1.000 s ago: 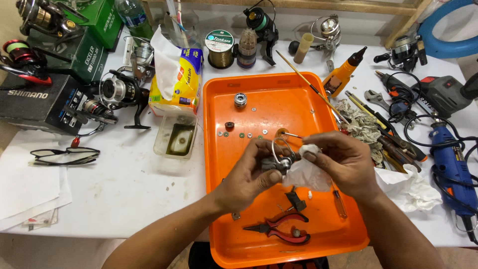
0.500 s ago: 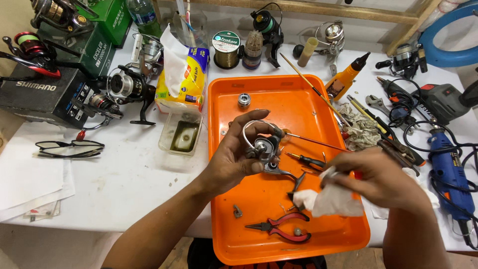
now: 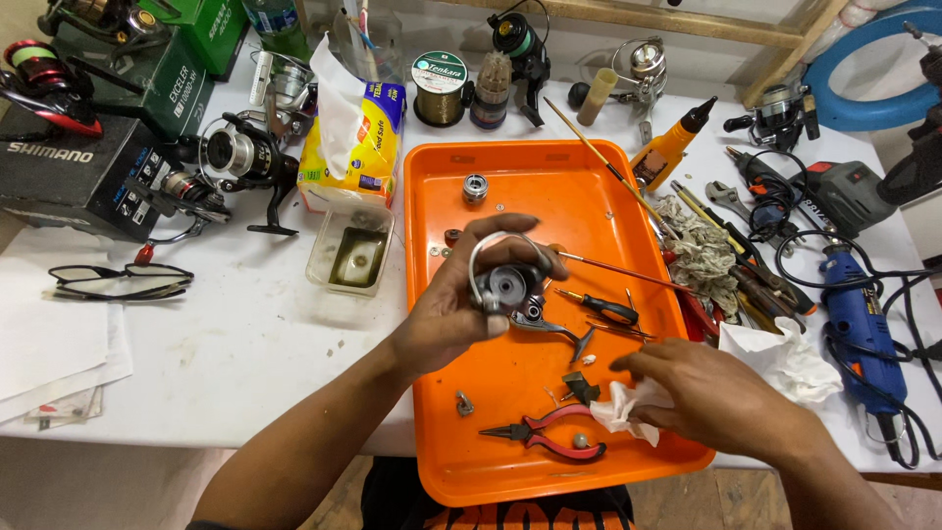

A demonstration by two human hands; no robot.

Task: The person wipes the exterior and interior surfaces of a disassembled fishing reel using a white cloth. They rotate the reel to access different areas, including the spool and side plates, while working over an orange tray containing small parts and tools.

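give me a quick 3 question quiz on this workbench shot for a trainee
1. True or false: the left hand holds the fishing reel body above the orange tray.
2. What does the right hand press onto the tray? A) a screwdriver B) a crumpled white tissue C) a spool of line
3. Which tool lies on the tray nearest its front edge, left of the right hand?

Key
1. True.
2. B, the crumpled white tissue.
3. The red-handled pliers.
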